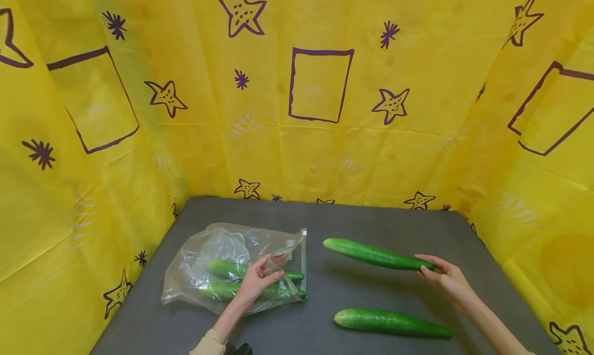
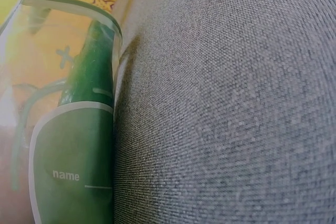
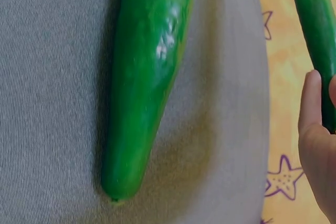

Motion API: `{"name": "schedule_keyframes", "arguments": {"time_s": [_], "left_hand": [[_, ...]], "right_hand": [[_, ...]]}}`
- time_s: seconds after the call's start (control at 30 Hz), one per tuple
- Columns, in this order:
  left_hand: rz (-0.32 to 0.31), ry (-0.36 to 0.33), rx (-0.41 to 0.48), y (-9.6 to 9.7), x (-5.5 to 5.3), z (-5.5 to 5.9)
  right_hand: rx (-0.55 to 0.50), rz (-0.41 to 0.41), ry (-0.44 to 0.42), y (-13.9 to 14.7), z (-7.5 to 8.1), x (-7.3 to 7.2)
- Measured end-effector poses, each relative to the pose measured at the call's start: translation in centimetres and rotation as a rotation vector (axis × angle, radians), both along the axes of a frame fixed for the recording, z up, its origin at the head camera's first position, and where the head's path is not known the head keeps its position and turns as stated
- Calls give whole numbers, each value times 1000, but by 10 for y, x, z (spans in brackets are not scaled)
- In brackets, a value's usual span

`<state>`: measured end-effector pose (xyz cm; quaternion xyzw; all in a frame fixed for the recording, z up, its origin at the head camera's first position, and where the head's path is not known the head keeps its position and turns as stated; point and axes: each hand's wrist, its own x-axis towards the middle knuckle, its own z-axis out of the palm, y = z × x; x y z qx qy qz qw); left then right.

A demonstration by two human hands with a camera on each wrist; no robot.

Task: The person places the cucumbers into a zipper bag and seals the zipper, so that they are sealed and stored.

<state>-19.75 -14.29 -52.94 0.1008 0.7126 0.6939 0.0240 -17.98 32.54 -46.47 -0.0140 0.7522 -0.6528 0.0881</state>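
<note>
A clear plastic zip bag (image 1: 185, 272) lies on its side at the left, with its mouth toward the right. Two cucumbers (image 1: 223, 291) show through its film, and the left wrist view shows a printed green label (image 2: 73, 166) on it. My left hand (image 1: 255, 283) holds the bag at its mouth, thumb and fingers apart at the parted edge. My right hand (image 1: 445, 280) grips a third cucumber (image 1: 371, 254) by its narrow dark end, raised above the table, its pale end pointing at the bag. Below it another cucumber (image 1: 390, 323) lies on the table.
The grey cloth-like table top (image 1: 371, 218) is enclosed by a yellow curtain (image 1: 325, 154) printed with purple stars and frames, at the back and both sides. A small dark object (image 1: 243, 349) shows at the bottom edge beside my left sleeve (image 1: 210, 343).
</note>
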Motion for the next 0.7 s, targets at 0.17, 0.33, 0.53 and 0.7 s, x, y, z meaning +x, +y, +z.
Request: {"name": "schedule_keyframes", "arguments": {"time_s": [0.17, 0.33, 0.53, 0.7], "left_hand": [[17, -20, -4, 0, 0, 1], [-11, -5, 3, 0, -1, 1], [-32, 18, 18, 0, -1, 1], [-27, 11, 20, -1, -1, 1]], "right_hand": [[-18, -9, 14, -4, -2, -1], [-6, -19, 0, -6, -2, -1], [47, -15, -3, -9, -3, -3], [42, 0, 4, -14, -4, -3]]}}
